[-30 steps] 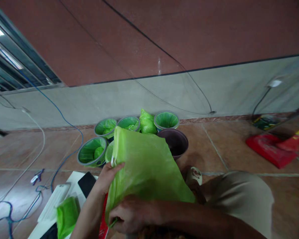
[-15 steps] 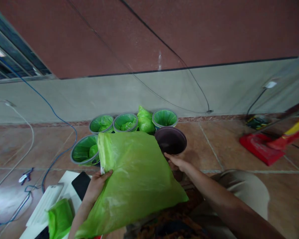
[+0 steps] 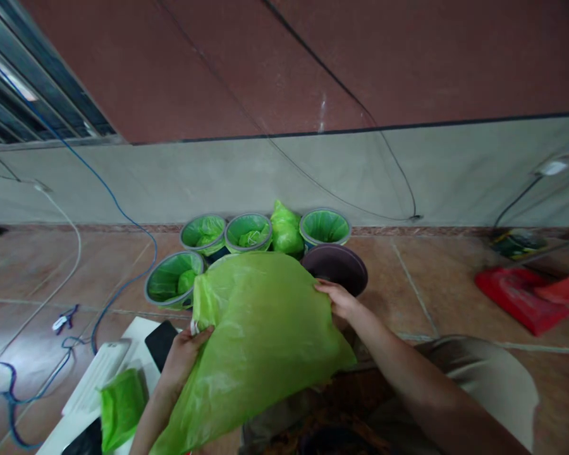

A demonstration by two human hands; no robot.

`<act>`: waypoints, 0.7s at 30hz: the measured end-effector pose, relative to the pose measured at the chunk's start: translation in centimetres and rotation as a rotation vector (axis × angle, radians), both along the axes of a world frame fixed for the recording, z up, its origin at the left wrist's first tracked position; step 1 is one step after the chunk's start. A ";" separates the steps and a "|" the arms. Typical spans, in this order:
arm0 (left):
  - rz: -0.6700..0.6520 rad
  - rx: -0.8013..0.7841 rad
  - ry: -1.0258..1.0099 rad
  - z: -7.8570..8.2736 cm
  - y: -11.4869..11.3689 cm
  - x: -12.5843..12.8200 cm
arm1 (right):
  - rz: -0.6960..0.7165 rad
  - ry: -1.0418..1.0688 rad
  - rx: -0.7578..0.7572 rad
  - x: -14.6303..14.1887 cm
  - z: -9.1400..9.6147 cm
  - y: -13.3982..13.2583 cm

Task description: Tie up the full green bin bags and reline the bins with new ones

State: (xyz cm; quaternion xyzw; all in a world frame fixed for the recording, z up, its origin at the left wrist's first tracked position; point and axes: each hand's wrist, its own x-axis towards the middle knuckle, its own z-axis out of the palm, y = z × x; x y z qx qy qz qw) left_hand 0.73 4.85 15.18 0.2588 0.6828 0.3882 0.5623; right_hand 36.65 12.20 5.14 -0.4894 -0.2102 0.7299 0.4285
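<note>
A large translucent green bin bag (image 3: 270,335) is spread out in front of me. My left hand (image 3: 189,346) pinches its left edge, by a bunched, folded strip. At the bag's upper right edge is my right hand (image 3: 339,298), its fingertips closed on the plastic; the thumb is partly hidden. Just beyond that hand stands a dark purple bin (image 3: 355,268) with no liner showing, partly covered by the bag. Behind it are grey-rimmed bins lined with green bags, among them a right-hand bin (image 3: 325,226) and a left front bin (image 3: 171,281).
A knotted green bag (image 3: 286,230) sits between the bins by the wall. At lower left, a white board (image 3: 140,332) carries a folded green packet (image 3: 122,407) and dark flat objects. A blue cable (image 3: 123,287) crosses the floor. A red dustpan (image 3: 521,300) lies at right.
My right hand has come up to the bag's right edge and taken hold of it. The bag's upper right side has lifted and rounded. The view has shifted slightly left.
</note>
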 end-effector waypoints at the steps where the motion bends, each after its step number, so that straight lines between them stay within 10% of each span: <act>1: 0.008 0.005 -0.005 0.1 0.0 0.1 | -0.056 -0.031 0.027 0.7 0.3 0.3; 21: 0.082 0.364 -0.095 1.5 1.5 -0.3 | -0.125 -0.057 0.265 7.0 7.9 0.7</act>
